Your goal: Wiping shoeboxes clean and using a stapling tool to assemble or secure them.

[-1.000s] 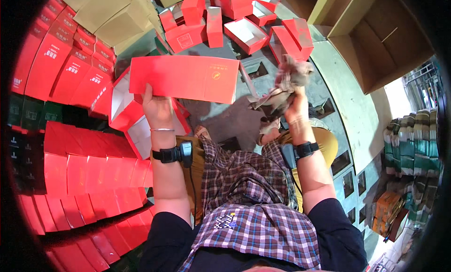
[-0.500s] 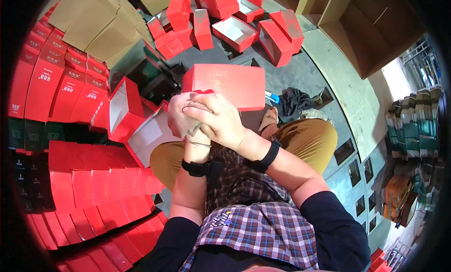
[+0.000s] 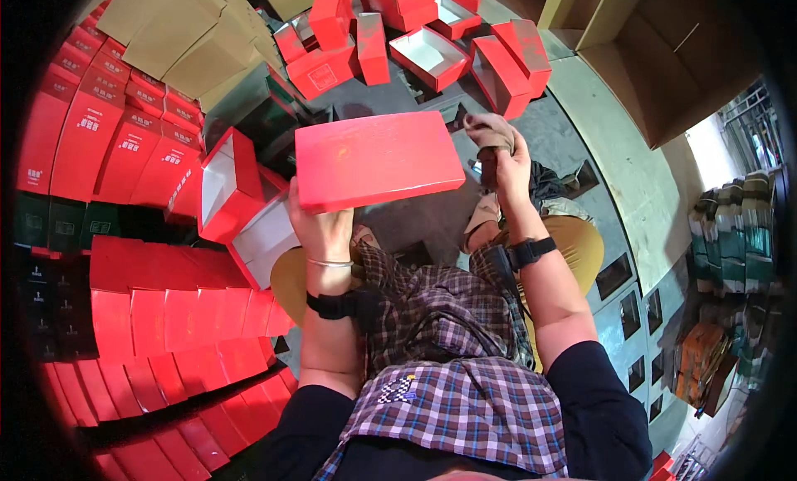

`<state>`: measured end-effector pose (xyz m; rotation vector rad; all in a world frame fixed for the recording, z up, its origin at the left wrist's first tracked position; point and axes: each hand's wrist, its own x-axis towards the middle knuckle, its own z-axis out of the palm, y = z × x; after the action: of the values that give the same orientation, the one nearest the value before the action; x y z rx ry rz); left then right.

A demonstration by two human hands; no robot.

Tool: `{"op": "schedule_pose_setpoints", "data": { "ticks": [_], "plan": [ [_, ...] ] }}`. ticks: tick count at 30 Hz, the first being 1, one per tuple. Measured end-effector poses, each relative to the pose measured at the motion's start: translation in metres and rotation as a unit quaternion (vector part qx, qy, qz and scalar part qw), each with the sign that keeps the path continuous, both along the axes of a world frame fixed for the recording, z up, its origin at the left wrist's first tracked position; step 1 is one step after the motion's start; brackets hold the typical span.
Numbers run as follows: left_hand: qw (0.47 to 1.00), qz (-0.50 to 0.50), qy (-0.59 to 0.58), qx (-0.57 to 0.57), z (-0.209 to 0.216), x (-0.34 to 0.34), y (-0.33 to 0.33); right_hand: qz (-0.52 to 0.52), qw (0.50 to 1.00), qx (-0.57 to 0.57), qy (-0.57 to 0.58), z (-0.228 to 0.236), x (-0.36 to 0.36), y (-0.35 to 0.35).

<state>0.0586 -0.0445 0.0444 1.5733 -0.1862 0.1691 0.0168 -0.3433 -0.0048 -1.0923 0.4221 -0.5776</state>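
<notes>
A red cardboard box (image 3: 380,161) is raised in front of me, its broad face tilted up toward me. My left hand (image 3: 322,228) grips it at its near left corner, with most of the fingers hidden underneath. To the right of the box, my right hand (image 3: 513,166) pinches a crumpled grey-brown rag (image 3: 491,134), which hangs down from the fingers. The rag is apart from the box.
Several red boxes (image 3: 427,53) and open lids lie scattered on the grey floor ahead. Stacked red boxes (image 3: 100,116) line the left. An open red box (image 3: 230,185) leans beside my left knee. A large brown carton (image 3: 664,58) stands far right.
My hands were together around the rag. They have parted: the left has taken hold of the red box, while the right has moved right with the rag.
</notes>
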Motion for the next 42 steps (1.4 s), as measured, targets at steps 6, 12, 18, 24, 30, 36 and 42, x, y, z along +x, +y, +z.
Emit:
{"op": "schedule_pose_setpoints", "data": {
  "ticks": [6, 12, 18, 24, 30, 36, 42],
  "plan": [
    [0.796, -0.238, 0.15, -0.536, 0.017, -0.014, -0.03, 0.037, 0.991, -0.065, -0.114, 0.043, 0.006, 0.056],
    [0.761, -0.219, 0.149, -0.592, 0.043, -0.046, -0.049, 0.01, 0.976, -0.16, -0.146, 0.063, -0.005, 0.08],
    [0.931, -0.052, 0.077, -0.352, 0.045, -0.062, -0.078, 0.0, 0.911, -0.356, -0.208, 0.098, -0.02, 0.122],
    [0.633, -0.306, 0.179, -0.688, 0.038, -0.034, -0.028, 0.009, 0.831, -0.496, -0.249, 0.119, -0.024, 0.143],
    [0.668, -0.244, 0.182, -0.679, 0.036, -0.024, -0.004, -0.045, 0.811, -0.548, -0.198, 0.094, -0.019, 0.111],
    [0.694, -0.188, 0.125, -0.684, 0.05, -0.023, 0.023, -0.1, 0.887, -0.449, -0.044, -0.008, 0.014, 0.041],
    [0.908, 0.148, 0.09, -0.383, -0.007, -0.018, 0.067, -0.086, 0.988, -0.129, 0.006, -0.063, 0.024, -0.005]
  ]
}}
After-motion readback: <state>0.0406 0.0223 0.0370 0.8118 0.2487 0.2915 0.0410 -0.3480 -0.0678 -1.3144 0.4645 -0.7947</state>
